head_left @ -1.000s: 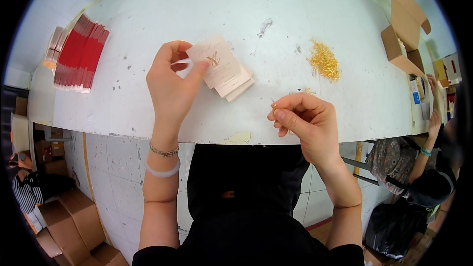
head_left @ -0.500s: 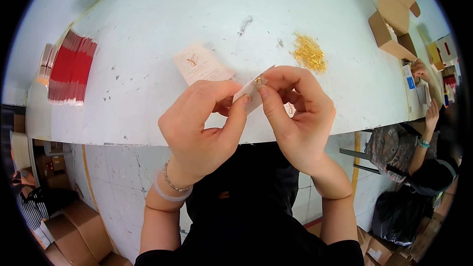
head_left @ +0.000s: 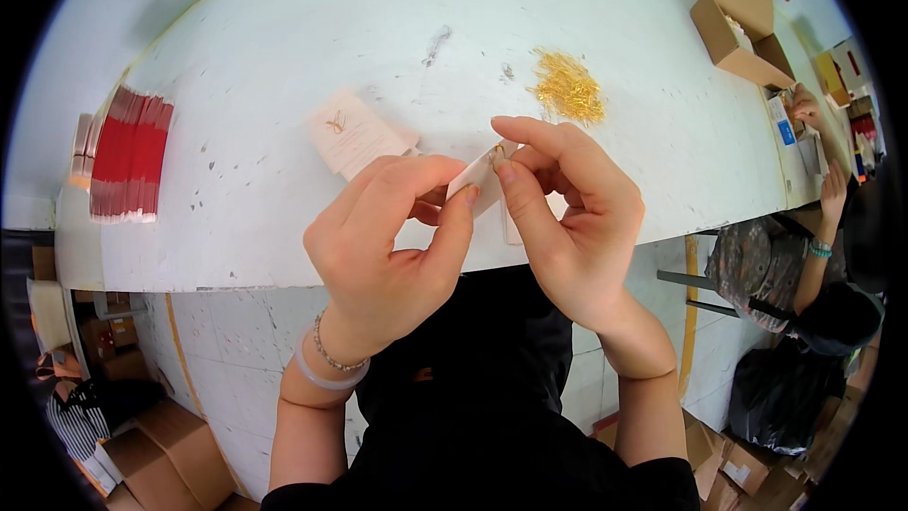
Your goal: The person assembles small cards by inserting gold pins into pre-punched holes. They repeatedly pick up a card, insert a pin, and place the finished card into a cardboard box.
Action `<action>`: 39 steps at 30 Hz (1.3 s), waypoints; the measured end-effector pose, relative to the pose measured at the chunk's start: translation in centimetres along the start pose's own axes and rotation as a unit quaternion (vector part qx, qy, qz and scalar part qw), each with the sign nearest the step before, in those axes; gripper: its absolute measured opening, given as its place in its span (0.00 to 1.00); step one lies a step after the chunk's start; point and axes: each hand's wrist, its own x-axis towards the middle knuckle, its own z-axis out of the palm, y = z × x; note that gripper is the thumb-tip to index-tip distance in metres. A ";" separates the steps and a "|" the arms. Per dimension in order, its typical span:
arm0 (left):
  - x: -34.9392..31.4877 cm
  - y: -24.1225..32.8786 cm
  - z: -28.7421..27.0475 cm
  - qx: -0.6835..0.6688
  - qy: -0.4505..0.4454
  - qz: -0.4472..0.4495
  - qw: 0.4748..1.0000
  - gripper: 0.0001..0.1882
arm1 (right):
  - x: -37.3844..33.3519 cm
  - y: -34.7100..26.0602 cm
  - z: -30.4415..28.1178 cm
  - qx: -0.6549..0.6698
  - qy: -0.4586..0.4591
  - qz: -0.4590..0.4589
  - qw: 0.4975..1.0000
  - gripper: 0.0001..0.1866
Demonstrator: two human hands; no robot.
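Observation:
Over the table's near edge, a small pale card (head_left: 481, 182) is held tilted between my two hands. My left hand (head_left: 383, 241) pinches its left part with thumb and forefinger. At the card's upper right edge, my right hand (head_left: 582, 218) grips it with the thumb in front, beside a tiny gold-coloured metal piece (head_left: 498, 150). The right forefinger is raised and bent above the edge. Behind the left hand lie several pale pink printed cards (head_left: 352, 129). Another pale card (head_left: 514, 229) shows partly under the right hand.
Thin gold-coloured pieces form a heap (head_left: 567, 87) beyond my right hand. Red packets with pale ends (head_left: 132, 156) stand in a row at the far left. An open cardboard box (head_left: 742, 47) sits at the far right, near another person's hands (head_left: 832, 191).
My right forefinger has lifted off the card's corner, while both hands keep hold of the card. The whole view has shifted slightly, so the table things appear further left.

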 end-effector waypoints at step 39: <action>-1.1 -5.0 4.9 -0.035 -0.265 -0.252 0.930 0.15 | 3.4 8.7 -5.7 -0.138 -0.182 0.121 0.966 0.02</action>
